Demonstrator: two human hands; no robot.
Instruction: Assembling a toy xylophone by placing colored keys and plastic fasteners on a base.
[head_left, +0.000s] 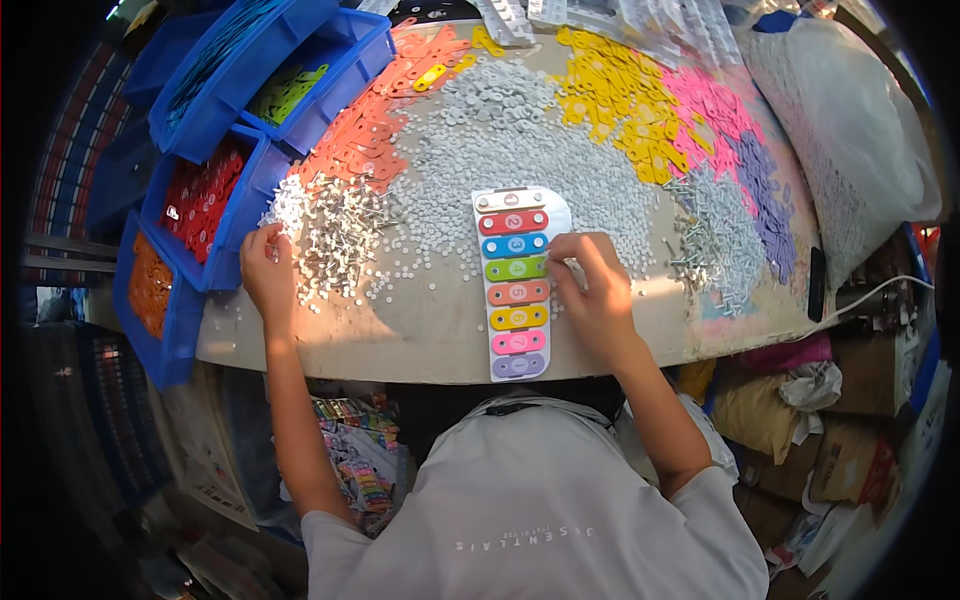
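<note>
A white tray (549, 367) lies upright before me, filled with a column of coloured oblong plates, several in all, from white at the top to purple at the bottom. White round caps sit at the ends of the upper plates; darker holes or dots show on the lower ones. My right hand (603, 300) is at the tray's right edge, fingers pinched by the right end of the green plate (514, 269). What the fingertips hold is hidden. My left hand (266, 272) has its fingers drawn together at the edge of a pile of small white pieces (288, 205); anything in them is too small to name.
Loose grey-white caps (500, 140) cover the table's middle. Shiny metal pins (345, 225) lie left, grey screw-like pieces (725, 240) right. Orange, yellow (620, 95), pink and purple plates are heaped behind. Blue bins (255, 190) stand left; a large plastic bag (840, 120) is at right.
</note>
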